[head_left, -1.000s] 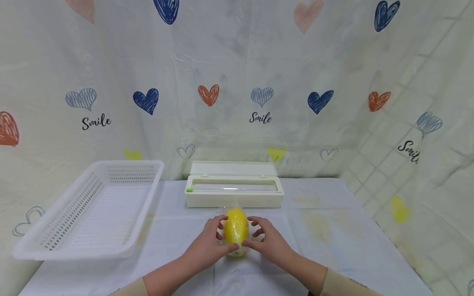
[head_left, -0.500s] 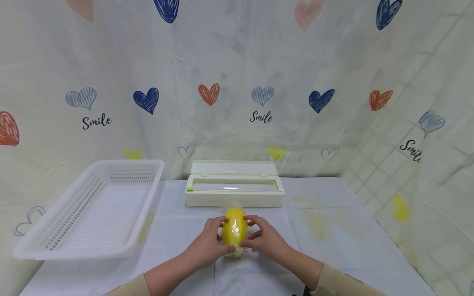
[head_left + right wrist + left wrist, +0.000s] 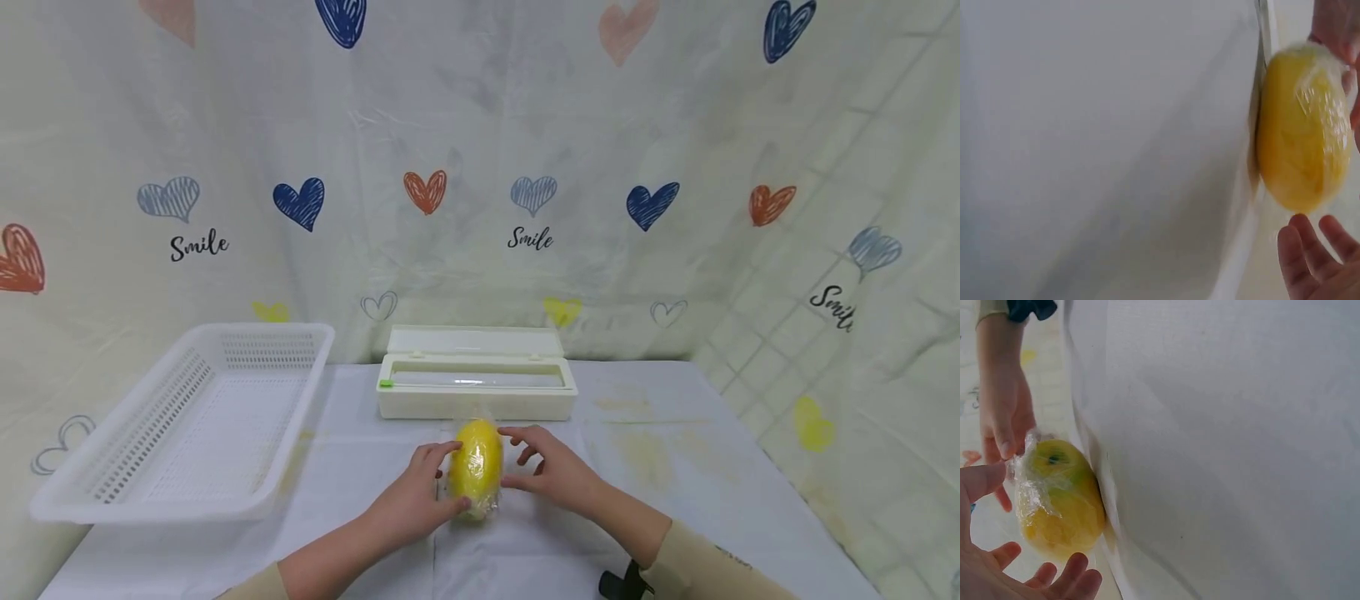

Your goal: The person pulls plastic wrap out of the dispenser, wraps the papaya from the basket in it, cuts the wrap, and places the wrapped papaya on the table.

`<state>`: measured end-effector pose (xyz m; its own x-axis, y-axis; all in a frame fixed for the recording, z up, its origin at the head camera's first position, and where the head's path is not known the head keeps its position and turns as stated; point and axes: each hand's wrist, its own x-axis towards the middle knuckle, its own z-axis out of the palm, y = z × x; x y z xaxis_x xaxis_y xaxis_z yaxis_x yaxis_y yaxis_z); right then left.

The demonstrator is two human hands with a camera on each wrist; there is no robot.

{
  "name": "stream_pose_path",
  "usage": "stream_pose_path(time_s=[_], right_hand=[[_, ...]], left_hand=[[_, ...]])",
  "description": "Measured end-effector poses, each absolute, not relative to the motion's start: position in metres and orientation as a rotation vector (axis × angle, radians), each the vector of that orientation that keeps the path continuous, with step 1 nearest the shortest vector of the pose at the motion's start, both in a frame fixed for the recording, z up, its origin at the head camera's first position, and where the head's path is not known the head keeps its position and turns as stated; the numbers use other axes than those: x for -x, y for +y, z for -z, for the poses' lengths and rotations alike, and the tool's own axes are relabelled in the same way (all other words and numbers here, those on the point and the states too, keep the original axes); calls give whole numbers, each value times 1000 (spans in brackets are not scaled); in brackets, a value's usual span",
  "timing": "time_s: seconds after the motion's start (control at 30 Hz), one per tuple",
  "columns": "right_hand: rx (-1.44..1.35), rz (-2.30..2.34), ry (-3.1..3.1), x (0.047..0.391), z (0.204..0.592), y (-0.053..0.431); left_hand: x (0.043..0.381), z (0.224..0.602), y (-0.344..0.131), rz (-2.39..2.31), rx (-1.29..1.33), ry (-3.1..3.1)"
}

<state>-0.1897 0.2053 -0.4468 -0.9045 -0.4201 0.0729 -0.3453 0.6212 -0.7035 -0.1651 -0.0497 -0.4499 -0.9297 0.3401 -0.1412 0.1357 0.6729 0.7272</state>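
A yellow oval fruit [image 3: 476, 462], greenish at its stem end, lies on the white-covered table wrapped in clear cling film [image 3: 1036, 494]. My left hand [image 3: 416, 497] rests along the fruit's left side, thumb at its near end and fingers loosely spread. In the left wrist view that thumb overlaps the gathered film. To the right, my right hand [image 3: 558, 475] stands a little apart, fingers and thumb extended toward the fruit with nothing between them. The right wrist view has its fingertips [image 3: 1298, 223] just short of the wrapped fruit.
Behind the fruit stands a white cling film dispenser [image 3: 476, 406], lid raised, with a green slider [image 3: 386, 384] at its left. A white slotted basket [image 3: 273, 492] occupies the table's left side. A heart-printed curtain [image 3: 465, 267] hangs behind.
My right hand has drawn away from the fruit to the right, its thumb and fingers parting from the film. My left hand stays at the fruit, which has barely shifted.
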Motion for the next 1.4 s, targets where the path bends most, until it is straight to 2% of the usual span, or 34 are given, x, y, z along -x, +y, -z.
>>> stream_pose_path(time_s=[0.3, 0.53, 0.97, 1.17, 1.4], right_hand=[[879, 804, 2598, 234, 422, 219], [965, 627, 2577, 247, 412, 215], [985, 494, 2789, 234, 424, 219], [1038, 391, 2968, 217, 432, 220], [951, 276, 3124, 189, 435, 212]], left_hand=[[162, 450, -46, -1097, -351, 2599], [163, 451, -41, -1126, -394, 2569], [185, 452, -51, -1223, -485, 2385], [195, 447, -62, -1217, -581, 2298], [211, 451, -73, -1168, -705, 2203]])
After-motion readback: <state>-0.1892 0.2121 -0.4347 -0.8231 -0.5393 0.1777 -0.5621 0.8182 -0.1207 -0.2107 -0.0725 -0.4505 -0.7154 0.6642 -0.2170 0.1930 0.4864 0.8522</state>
